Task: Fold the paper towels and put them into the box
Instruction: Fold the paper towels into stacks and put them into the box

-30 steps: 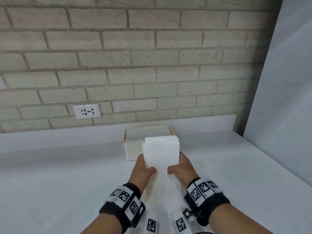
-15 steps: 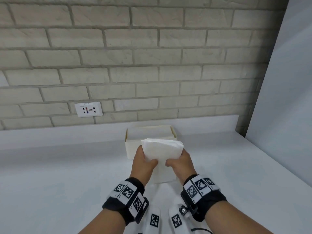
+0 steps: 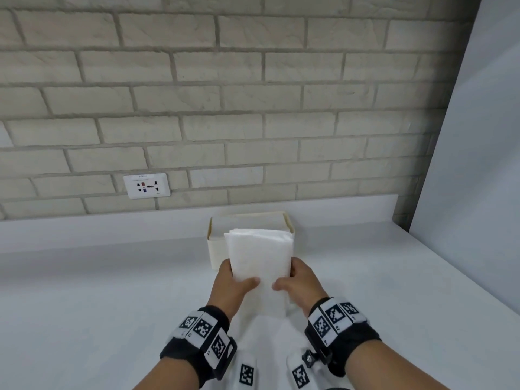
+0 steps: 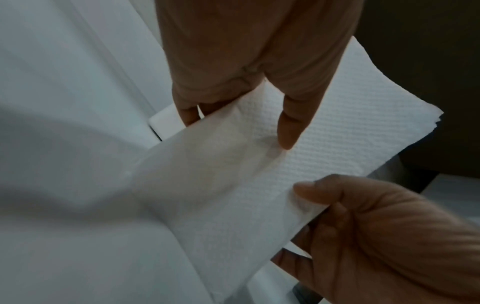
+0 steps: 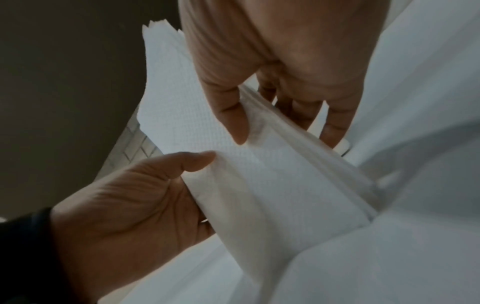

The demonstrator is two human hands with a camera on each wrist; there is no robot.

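Observation:
A folded stack of white paper towels stands on end just in front of the open cream box on the white counter. My left hand grips its left edge, thumb on the near face and fingers behind. My right hand grips the right edge the same way. The stack's top edge hides part of the box's front rim. In the left wrist view my left hand pinches the embossed towels. In the right wrist view my right hand pinches the layered towels.
The box stands near the back of the white counter, below a brick wall with a power socket. A white panel closes off the right side. Marker-tagged wrist mounts sit below my hands.
Both hands have kept hold of the stack in front of the box. Half a second ago they gripped it higher with its top bent; now the stack is straight and more of its length shows.

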